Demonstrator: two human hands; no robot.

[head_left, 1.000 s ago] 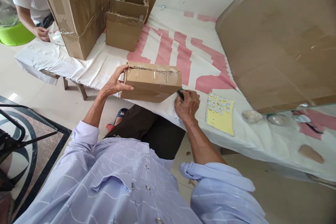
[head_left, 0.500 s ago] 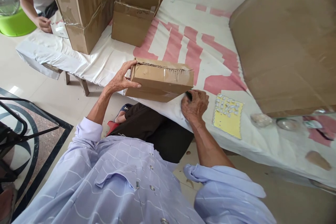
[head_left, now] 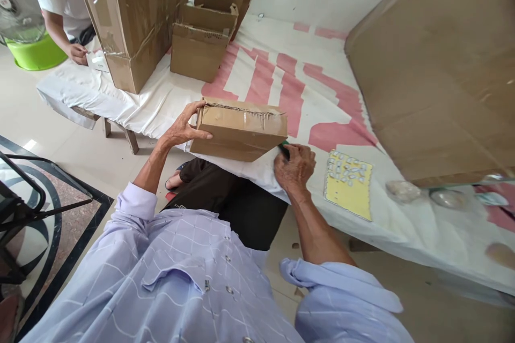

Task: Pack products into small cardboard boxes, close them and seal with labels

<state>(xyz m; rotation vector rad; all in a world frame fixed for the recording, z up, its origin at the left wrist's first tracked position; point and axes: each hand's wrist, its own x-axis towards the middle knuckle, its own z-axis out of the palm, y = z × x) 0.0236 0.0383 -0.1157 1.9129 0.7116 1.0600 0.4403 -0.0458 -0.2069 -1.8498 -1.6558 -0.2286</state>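
Cardboard box [head_left: 240, 128], flat, taped along its top seam, tilted on the near edge of the table [head_left: 169, 94]. Left hand [head_left: 183, 127] grips its left end, thumb on the front face, fingers curled over the top corner. Right hand [head_left: 294, 165] sits at the box's lower right corner, closed around a small green tool [head_left: 284, 148] whose tip touches the box; most of the tool is hidden in the fist.

Just right of that hand: yellow card [head_left: 348, 184] carrying small pale pieces, lying flat on the white-and-pink cloth. Further right, near the table edge: a few small roundish items, blurred.

Far right: large carton [head_left: 434, 69], leaning over the table. Behind the box: row of small open cartons [head_left: 201, 45]; to their left, a tall taped stack [head_left: 129, 16].

Far left corner: another person's hand [head_left: 77, 53] by a small white item. Beside them, a green tub [head_left: 34, 53] and a fan [head_left: 18, 8] on the floor.
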